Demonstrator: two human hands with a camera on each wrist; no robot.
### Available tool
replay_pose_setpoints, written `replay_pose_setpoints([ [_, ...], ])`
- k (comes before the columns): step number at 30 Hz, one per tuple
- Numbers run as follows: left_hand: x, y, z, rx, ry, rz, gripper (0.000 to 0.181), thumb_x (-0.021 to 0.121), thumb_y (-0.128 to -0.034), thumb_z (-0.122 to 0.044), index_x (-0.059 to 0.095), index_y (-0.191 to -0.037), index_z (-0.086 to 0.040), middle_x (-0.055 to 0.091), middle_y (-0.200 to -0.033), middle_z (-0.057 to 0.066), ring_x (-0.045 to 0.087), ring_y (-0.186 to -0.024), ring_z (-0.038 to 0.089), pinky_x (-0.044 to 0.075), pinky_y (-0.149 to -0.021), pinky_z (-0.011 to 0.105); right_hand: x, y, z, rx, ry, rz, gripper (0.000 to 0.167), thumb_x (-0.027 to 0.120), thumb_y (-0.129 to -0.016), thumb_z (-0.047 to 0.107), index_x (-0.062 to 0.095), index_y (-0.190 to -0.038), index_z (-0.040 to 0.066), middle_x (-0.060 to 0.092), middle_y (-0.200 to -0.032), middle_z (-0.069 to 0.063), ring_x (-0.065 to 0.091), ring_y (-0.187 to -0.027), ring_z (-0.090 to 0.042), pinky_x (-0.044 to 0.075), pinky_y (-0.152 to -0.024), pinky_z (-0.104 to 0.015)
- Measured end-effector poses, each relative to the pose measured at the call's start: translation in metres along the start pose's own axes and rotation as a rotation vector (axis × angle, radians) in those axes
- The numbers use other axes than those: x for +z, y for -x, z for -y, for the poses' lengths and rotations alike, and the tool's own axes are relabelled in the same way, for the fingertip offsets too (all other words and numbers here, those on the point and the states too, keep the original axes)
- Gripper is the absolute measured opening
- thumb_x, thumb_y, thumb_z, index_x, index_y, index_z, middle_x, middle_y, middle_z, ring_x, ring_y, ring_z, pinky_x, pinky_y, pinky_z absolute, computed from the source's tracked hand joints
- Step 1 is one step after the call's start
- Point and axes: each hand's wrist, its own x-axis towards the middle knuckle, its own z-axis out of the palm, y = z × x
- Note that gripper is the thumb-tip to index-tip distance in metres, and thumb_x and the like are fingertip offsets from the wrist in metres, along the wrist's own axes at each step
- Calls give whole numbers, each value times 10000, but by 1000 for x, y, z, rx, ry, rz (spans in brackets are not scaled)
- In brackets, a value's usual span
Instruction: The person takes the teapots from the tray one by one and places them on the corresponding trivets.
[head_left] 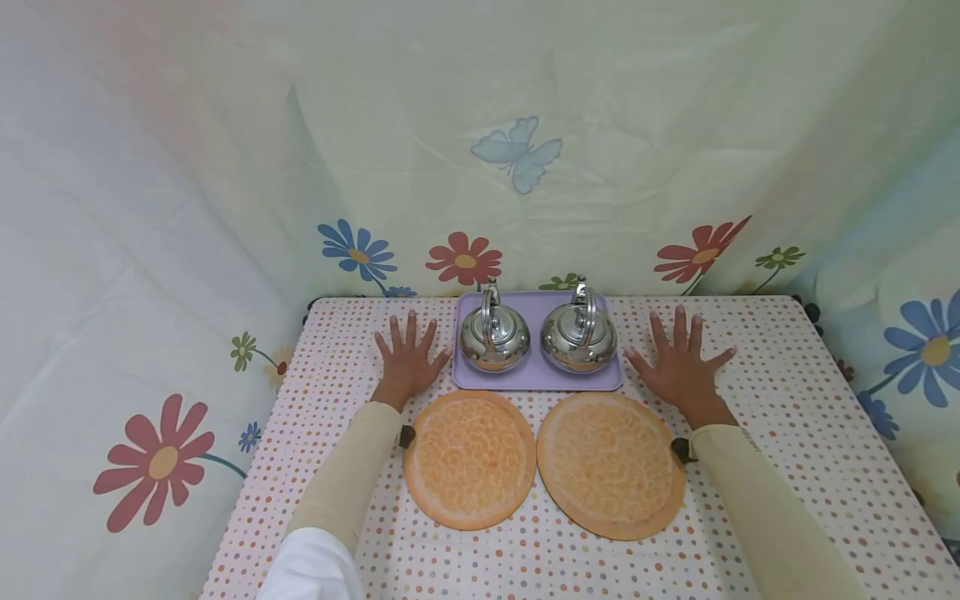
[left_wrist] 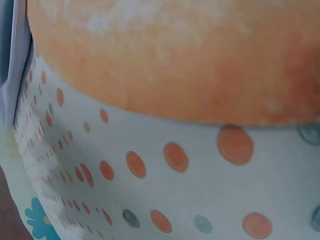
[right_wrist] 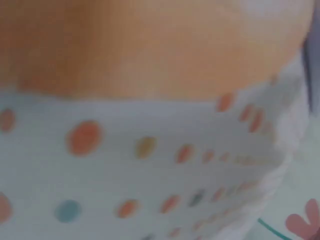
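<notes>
- It looks like a resting step to me, because no work is being done on the things. I cannot tell if it is a start or an end.
- The left hand (head_left: 407, 364) is left of the middle of the frame, and the right hand (head_left: 684, 371) is right of the middle. Both have their fingers spread wide, and they hold nothing.
- Two shiny things sit on a purple tray (head_left: 536, 380) in the middle of the frame: a left teapot (head_left: 497, 343) and a right teapot (head_left: 581, 343). Both stand up straight, apart, with handles on top.
- Each thumb is very near a side of the tray. I cannot tell if they touch it.
- Below the tray in the frame, a left mat (head_left: 470, 462) and a right mat (head_left: 611, 467) lie flat on the spotty counter (head_left: 495, 571). Both are round, look like bread, and have nothing on them.
- I think picking up a teapot would need a hand to rise, come in over the tray and curl round the handle. It should go gently, so the teapot does not tip.
</notes>
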Motion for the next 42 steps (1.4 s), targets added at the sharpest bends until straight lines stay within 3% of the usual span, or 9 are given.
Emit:
replay_pose_setpoints([
  [4, -5, -1, -3, 9, 129, -57, 678, 299, -1006, -561, 284, -1541, -145, 107, -1589, 210, 29, -1433, 452, -35, -1076, 674, -10, -2, 10, -22, -16, -60, 873, 302, -945, 677, 26, -1569, 133, -209, -1573, -180, -213, -1402, -419, -138, -870, -824],
  [7, -11, -4, -7, 27, 327, -133, 538, 421, -1028, -393, 461, -1425, -33, 366, -1464, 246, 286, -1364, 424, 178, -1110, 580, -20, -4, 19, -60, -54, -135, 848, 318, -963, 641, 31, -1570, 124, -137, -1587, -202, -167, -1428, -383, -112, -942, -791],
  [11, -19, -7, -15, 16, 603, -172, 366, 537, -998, -195, 584, -1282, 32, 581, -1202, 213, 538, -1126, 347, 465, -921, 451, -34, -6, 34, -124, -122, -255, 802, 367, -996, 545, 73, -1561, 57, 1, -1597, -218, -57, -1458, -348, -45, -1078, -671],
  [16, -25, -6, -26, -76, 809, -126, 322, 575, -957, -112, 621, -1243, 28, 664, -1040, 145, 629, -879, 248, 520, -728, 370, -51, -6, 58, -179, -247, -352, 750, 460, -1010, 399, 101, -1553, 27, 93, -1601, -180, 62, -1462, -333, 44, -1152, -528],
  [22, -26, -3, -34, -106, 865, -56, 368, 472, -924, -47, 616, -1251, 41, 688, -1017, 168, 618, -700, 223, 497, -636, 344, -65, -2, 90, -300, -396, -435, 717, 543, -995, 276, 148, -1562, 87, 183, -1591, -144, 127, -1460, -261, 165, -1149, -477],
  [26, -24, -2, -38, -119, 849, -36, 389, 449, -923, -39, 599, -1272, 45, 684, -1041, 178, 610, -764, 230, 521, -752, 374, -67, -2, 108, -425, -442, -515, 713, 599, -965, 204, 212, -1547, 62, 237, -1575, -136, 188, -1447, -250, 221, -1137, -447],
  [30, -22, -3, -40, -117, 816, -42, 397, 449, -914, -23, 595, -1274, 54, 677, -1067, 193, 591, -759, 231, 517, -740, 364, -67, -3, 120, -512, -478, -551, 709, 627, -942, 137, 247, -1531, 32, 258, -1563, -141, 238, -1430, -271, 258, -1119, -460],
  [39, -15, -2, -41, -128, 834, 14, 417, 517, -841, 23, 595, -1243, 105, 656, -909, 181, 427, -579, 126, 390, -566, 247, -64, 1, 140, -554, -533, -516, 709, 653, -912, 71, 284, -1514, 8, 302, -1532, -200, 308, -1394, -308, 330, -1067, -500],
  [42, -12, -4, -41, -122, 848, 21, 264, 557, -837, 35, 654, -1062, 134, 566, -720, 128, 353, -516, 111, 335, -521, 242, -60, 1, 145, -564, -557, -510, 691, 658, -907, 40, 307, -1500, -9, 334, -1513, -211, 347, -1370, -335, 343, -1056, -506],
])
